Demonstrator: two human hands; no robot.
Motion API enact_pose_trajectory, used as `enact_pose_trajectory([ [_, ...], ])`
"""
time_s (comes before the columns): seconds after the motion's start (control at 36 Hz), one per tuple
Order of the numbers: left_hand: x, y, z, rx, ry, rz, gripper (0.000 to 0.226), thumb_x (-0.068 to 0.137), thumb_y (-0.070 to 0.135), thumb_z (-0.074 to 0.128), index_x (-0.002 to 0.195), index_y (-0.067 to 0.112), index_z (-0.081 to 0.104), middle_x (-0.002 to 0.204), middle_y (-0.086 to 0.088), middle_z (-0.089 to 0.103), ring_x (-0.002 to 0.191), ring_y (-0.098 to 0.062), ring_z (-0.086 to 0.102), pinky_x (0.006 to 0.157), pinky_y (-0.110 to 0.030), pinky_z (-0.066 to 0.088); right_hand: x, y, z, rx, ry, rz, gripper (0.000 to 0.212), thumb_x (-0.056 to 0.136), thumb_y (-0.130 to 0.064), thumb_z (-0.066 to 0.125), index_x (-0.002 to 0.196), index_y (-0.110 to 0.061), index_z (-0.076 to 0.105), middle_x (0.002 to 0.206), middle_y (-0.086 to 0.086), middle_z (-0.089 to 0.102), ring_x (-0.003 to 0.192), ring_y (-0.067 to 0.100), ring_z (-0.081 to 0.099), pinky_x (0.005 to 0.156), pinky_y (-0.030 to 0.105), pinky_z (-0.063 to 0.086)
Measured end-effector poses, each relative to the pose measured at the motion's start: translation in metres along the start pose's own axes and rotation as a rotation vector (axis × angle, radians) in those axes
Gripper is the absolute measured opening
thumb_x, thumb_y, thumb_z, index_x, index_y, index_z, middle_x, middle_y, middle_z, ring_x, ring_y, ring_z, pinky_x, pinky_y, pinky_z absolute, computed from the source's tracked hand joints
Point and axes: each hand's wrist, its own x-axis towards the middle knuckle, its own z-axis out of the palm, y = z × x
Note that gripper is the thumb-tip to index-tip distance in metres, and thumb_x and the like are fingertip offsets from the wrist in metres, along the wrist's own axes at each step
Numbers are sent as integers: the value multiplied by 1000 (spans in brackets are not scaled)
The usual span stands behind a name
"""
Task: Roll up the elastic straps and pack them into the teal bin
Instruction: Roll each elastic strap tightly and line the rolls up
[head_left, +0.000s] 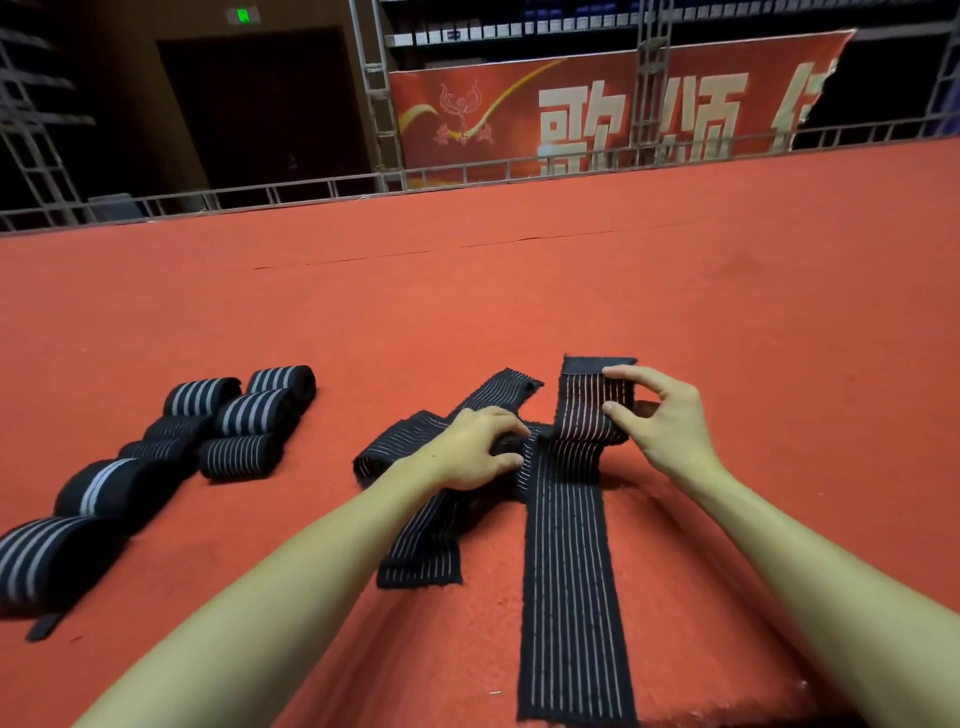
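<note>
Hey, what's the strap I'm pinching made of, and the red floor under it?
The strap looks like woven elastic fabric: matte black, thin pale lengthwise stripes, fuzzy edges. The floor covering is probably short-pile carpet: matte red, with a visible seam.

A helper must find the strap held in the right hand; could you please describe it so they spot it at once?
On the red carpet, right of the finished rolls, loose straps lie crossed. It is the long strap running toward the viewer, the only one whose far end the right hand pinches upright.
</note>
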Motion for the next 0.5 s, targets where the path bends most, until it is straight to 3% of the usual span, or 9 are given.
enact_pose_trajectory([
  [0.08, 8, 3, 4, 119, -138, 6, 36, 98, 29, 58, 133, 20, 57, 145, 3, 51, 132, -22, 40, 114, -39, 22, -4, -5, -3, -9, 14, 2, 42, 80, 9, 69, 103, -26, 71, 102, -16, 69, 93, 9, 67, 88, 47, 57],
  [0.19, 12, 5, 2, 182, -248, -51, 46, 96, 11, 54, 141, 22, 49, 147, -1, 47, 131, -25, 38, 114, -36, 19, -7, -11, -10, -26, 59, -8, 44, 77, 12, 63, 102, -22, 72, 100, -20, 68, 97, 1, 64, 95, 42, 53],
  [0.36, 13, 10, 5, 241, -351, -87, 68, 88, 3, 43, 146, 37, 39, 157, 1, 28, 127, -34, 27, 113, -51, 29, 1, -15, -31, -12, 207, -25, 48, 74, 14, 60, 100, -25, 71, 98, -15, 70, 84, -10, 62, 78, 22, 52],
  [0.42, 13, 15, 4, 262, -323, -90, 68, 87, 3, 44, 146, 38, 39, 155, 1, 32, 127, -33, 27, 109, -51, 31, 7, -19, -38, 41, 278, -23, 48, 74, 16, 59, 100, -23, 70, 100, -7, 70, 86, -12, 61, 78, 17, 51],
  [0.5, 16, 23, 6, 335, -267, -51, 61, 91, 15, 51, 146, 40, 38, 152, 1, 38, 129, -31, 24, 105, -48, 26, 11, -25, -47, 87, 335, -16, 47, 74, 17, 57, 102, -19, 70, 100, -7, 69, 87, -13, 61, 73, 12, 51],
])
